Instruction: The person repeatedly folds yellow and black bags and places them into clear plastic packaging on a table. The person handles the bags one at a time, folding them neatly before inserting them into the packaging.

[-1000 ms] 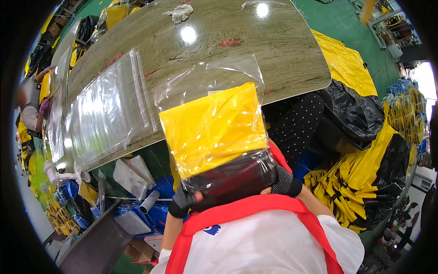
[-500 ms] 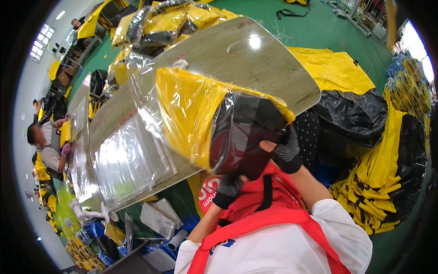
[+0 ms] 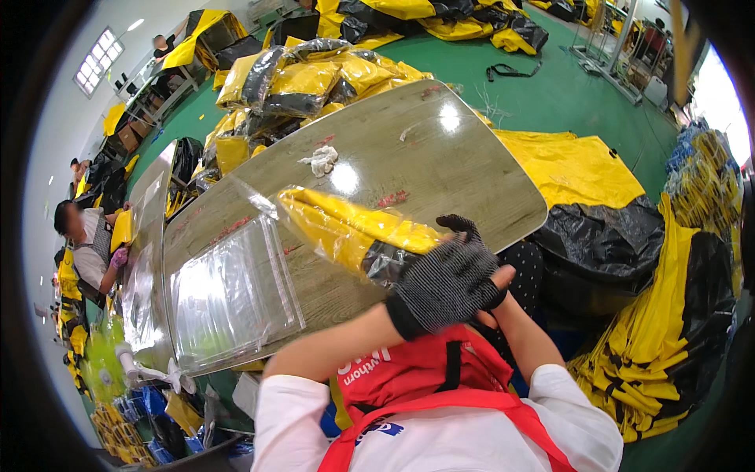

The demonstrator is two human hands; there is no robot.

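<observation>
A clear plastic bag with folded yellow and black sheeting inside point(image 3: 346, 228) is tilted above the table, its bag mouth toward the left. My left hand point(image 3: 448, 283), in a black dotted glove with a bare thumb tip, lies across the black right end of this package, fingers stretched out. Beneath it, my right hand point(image 3: 487, 318) is almost wholly covered; only a little skin shows, and its fingers are hidden. Flat clear plastic bags point(image 3: 228, 287) lie stacked on the wood-patterned table point(image 3: 472, 185), left of the package.
A crumpled white cloth point(image 3: 319, 160) lies on the table. Filled packages point(image 3: 314, 82) are heaped beyond it. Yellow and black sheeting point(image 3: 605, 212) is piled at the right. A white fan point(image 3: 145, 368) stands at the lower left. Another person point(image 3: 90, 248) works at the far left.
The package has turned from broad side up to a narrower edge view and lies lower. My left hand has moved from its lower edge up and over its right end, covering my right hand.
</observation>
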